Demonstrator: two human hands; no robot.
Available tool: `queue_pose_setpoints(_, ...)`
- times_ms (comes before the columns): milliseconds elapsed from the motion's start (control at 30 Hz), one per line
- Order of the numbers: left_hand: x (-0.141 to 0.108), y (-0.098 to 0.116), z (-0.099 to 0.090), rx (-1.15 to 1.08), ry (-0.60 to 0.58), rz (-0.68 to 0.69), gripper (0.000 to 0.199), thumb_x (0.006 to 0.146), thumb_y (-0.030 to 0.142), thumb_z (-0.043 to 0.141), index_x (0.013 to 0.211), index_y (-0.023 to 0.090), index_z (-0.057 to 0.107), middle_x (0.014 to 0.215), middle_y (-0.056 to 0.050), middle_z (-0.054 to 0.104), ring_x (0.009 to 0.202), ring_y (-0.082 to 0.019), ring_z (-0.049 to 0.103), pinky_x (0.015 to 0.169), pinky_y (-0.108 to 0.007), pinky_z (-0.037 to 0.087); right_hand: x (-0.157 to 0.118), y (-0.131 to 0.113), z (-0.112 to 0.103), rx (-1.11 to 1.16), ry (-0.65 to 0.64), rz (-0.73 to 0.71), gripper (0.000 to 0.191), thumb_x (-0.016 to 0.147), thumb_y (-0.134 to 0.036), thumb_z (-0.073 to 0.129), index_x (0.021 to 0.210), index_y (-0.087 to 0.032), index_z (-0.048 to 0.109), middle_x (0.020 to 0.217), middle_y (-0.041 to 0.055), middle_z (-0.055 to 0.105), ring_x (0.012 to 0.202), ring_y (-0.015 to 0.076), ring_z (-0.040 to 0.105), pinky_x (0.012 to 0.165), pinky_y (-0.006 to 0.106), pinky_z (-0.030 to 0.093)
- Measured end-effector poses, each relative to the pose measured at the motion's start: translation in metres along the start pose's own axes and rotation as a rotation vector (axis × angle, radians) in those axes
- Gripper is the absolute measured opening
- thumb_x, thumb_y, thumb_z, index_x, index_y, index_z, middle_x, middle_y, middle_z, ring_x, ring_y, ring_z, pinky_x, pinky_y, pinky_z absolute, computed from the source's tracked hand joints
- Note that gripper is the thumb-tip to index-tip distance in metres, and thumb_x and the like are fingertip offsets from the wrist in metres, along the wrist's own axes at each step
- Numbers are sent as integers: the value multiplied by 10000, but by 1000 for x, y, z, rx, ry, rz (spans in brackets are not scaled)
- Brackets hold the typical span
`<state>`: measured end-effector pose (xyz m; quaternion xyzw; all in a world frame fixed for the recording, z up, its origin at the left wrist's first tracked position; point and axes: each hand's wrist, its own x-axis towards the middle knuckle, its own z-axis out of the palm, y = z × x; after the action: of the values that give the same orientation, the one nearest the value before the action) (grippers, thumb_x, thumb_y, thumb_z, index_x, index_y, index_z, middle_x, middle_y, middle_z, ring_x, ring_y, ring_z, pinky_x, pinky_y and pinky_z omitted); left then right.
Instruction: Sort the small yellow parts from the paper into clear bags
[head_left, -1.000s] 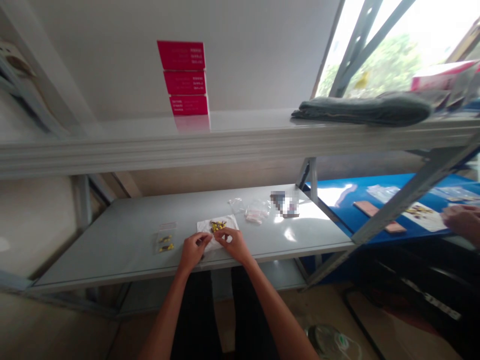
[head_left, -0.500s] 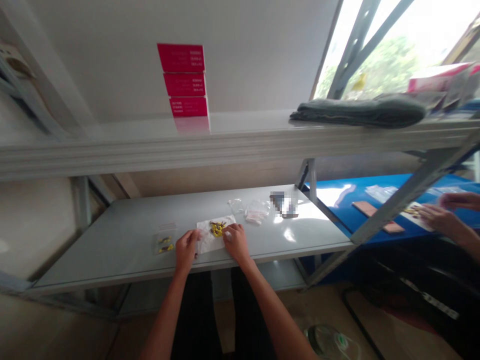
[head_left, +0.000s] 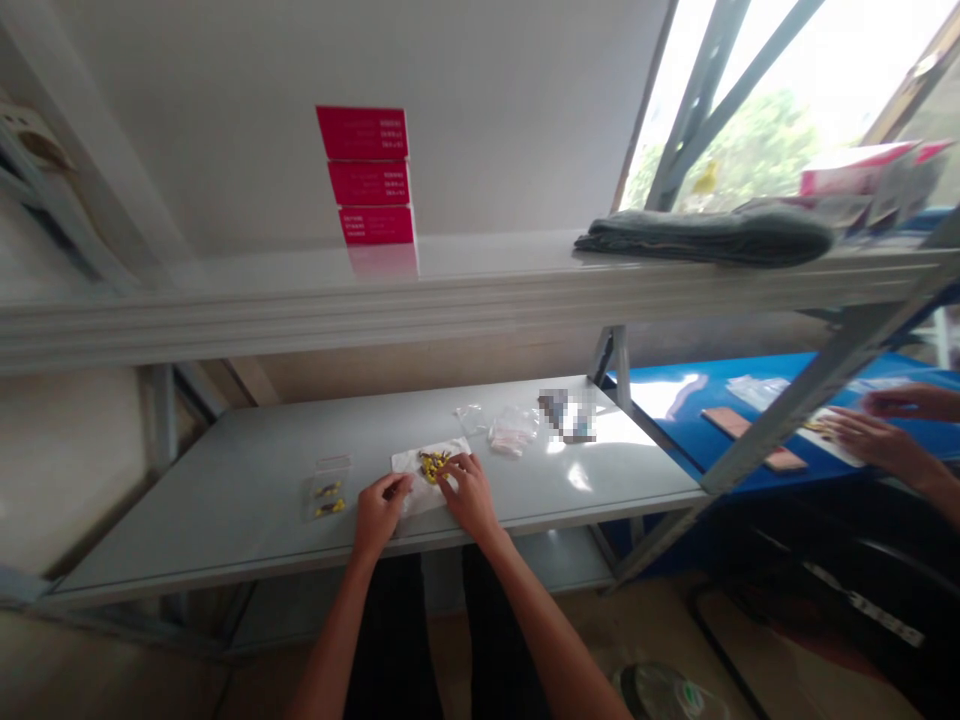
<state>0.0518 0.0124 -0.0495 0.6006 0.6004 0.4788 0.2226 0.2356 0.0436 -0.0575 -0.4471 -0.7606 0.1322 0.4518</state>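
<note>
A heap of small yellow and dark brown pieces (head_left: 433,464) lies on a white sheet (head_left: 409,462) near the table's front edge. My right hand (head_left: 469,494) reaches in from the right, its thumb and fingertips drawn together at the edge of the heap; what they hold is too small to make out. On the sheet's left side is my left hand (head_left: 381,510), fingers closed in a pinch, with something dark at the fingertips that I cannot identify. Further left, a clear plastic bag (head_left: 328,480) contains a few similar yellow-and-brown pieces.
More clear bags (head_left: 513,430) lie right of the sheet, beside a blurred-out item (head_left: 567,415). Overhead runs a shelf (head_left: 480,300) with red boxes (head_left: 367,183) and a folded grey cloth (head_left: 705,238). At the blue table (head_left: 667,400), another person's hands (head_left: 874,440) work near a pink phone-like slab (head_left: 754,438).
My left hand has turned and moved slightly right, over the sheet's left edge. My right hand's fingertips have moved left onto the heap. The whole view has shifted slightly.
</note>
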Motion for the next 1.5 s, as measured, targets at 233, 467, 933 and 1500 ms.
queue_pose_setpoints(233, 1, -5, 3, 18, -81, 54, 361, 879, 494, 590, 921, 183, 768, 867, -68, 782, 802, -221, 710, 732, -292, 511, 0, -2, -7, 252, -121, -38, 104, 906, -190, 661, 903, -242, 751, 953, 41, 727, 955, 202, 622, 895, 332, 477)
queue_pose_setpoints(467, 2, -2, 2, 30, -64, 75, 355, 875, 494, 590, 907, 193, 776, 890, -66, 784, 823, -225, 708, 739, -297, 518, -2, -3, -6, 288, -187, -46, 107, 904, -218, 664, 908, -240, 769, 946, 40, 725, 882, 178, 649, 841, 298, 499)
queue_pose_setpoints(933, 2, -1, 3, 32, -51, 74, 343, 850, 491, 602, 889, 197, 774, 917, -78, 788, 864, -241, 717, 767, -312, 530, -1, 2, -2, 370, -247, -146, 129, 925, -239, 649, 916, -212, 775, 980, 50, 763, 934, 175, 697, 876, 274, 516)
queue_pose_setpoints(1500, 1, -6, 3, -10, 6, -3, 385, 842, 518, 610, 882, 171, 771, 853, -78, 781, 797, -245, 706, 729, -316, 530, 3, 74, -103, -515, 123, 461, 417, 829, -72, 481, 1198, -193, 631, 1435, 117, 490, 1004, 208, 618, 737, 276, 462)
